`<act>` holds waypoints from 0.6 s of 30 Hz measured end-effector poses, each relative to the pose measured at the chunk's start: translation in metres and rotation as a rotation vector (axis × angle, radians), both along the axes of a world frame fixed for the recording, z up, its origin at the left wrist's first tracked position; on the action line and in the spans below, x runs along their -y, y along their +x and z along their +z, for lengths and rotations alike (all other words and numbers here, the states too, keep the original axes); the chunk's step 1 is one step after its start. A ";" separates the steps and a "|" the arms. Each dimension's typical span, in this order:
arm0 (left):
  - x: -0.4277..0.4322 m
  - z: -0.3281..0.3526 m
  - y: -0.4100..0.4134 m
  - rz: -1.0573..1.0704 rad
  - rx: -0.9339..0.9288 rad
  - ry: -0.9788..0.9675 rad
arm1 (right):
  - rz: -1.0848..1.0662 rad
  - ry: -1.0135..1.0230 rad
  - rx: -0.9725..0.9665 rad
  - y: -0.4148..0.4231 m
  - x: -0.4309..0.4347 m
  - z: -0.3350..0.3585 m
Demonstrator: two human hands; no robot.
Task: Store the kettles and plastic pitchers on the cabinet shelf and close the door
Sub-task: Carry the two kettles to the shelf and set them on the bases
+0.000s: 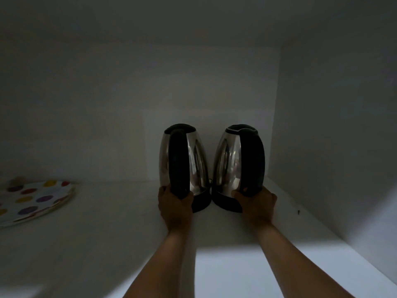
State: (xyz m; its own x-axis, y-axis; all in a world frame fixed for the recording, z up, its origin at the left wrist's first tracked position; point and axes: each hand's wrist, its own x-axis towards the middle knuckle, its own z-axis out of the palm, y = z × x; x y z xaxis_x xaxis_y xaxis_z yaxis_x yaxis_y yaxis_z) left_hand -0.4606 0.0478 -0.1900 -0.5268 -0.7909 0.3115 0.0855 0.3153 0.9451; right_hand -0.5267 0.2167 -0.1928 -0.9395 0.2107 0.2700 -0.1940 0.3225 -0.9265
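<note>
**A:** Two steel kettles stand upright on the cabinet shelf (107,233), deep inside, close to the back wall (150,93). The left kettle (194,160) sits at nine o'clock of the right kettle (227,164), just beside it. Their black bases come very near each other, though in this dim light I cannot tell whether they touch.

**B:** And the hands?

**A:** Both are on the kettles. The left hand (175,205) has its fingers curled round the lower end of the black handle (178,160), which faces six o'clock, toward the person. The right hand (256,203) grips the foot of the other handle (253,160), thumb on the near side, fingers wrapped behind.

**B:** Are the kettles lifted?

**A:** Both bases look set down on the shelf board, with neither kettle tilted.

**B:** What else is in there?

**A:** A stack of spotted plates (34,201) lies flat at nine o'clock, well apart from the kettles, at the frame's edge. At three o'clock the side wall (333,147) rises near the right kettle. Brighter light falls on the shelf's front at six o'clock, between the forearms.
</note>
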 end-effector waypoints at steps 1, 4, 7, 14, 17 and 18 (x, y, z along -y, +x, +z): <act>0.001 0.000 -0.007 0.008 -0.001 -0.001 | 0.008 0.001 -0.001 -0.008 0.002 0.000; 0.003 0.001 -0.023 0.024 0.002 0.008 | 0.035 0.001 -0.004 -0.030 0.006 0.001; 0.005 0.002 -0.032 0.021 0.013 0.012 | 0.044 0.013 0.013 -0.044 0.010 0.002; 0.007 0.005 -0.030 0.005 0.101 0.019 | 0.023 -0.028 0.085 -0.052 0.020 0.005; 0.011 0.007 -0.018 -0.056 0.267 -0.022 | 0.039 -0.033 0.160 -0.040 0.016 0.007; 0.010 0.009 -0.013 -0.073 0.322 -0.043 | 0.053 -0.027 0.164 -0.036 0.014 0.006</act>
State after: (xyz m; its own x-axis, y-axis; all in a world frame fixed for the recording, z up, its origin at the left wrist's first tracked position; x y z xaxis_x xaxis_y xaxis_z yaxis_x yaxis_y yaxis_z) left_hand -0.4740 0.0376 -0.1812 -0.6580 -0.7375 0.1522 -0.1915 0.3594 0.9133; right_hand -0.5631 0.2024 -0.1864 -0.9805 0.1647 0.1074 -0.0559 0.2902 -0.9553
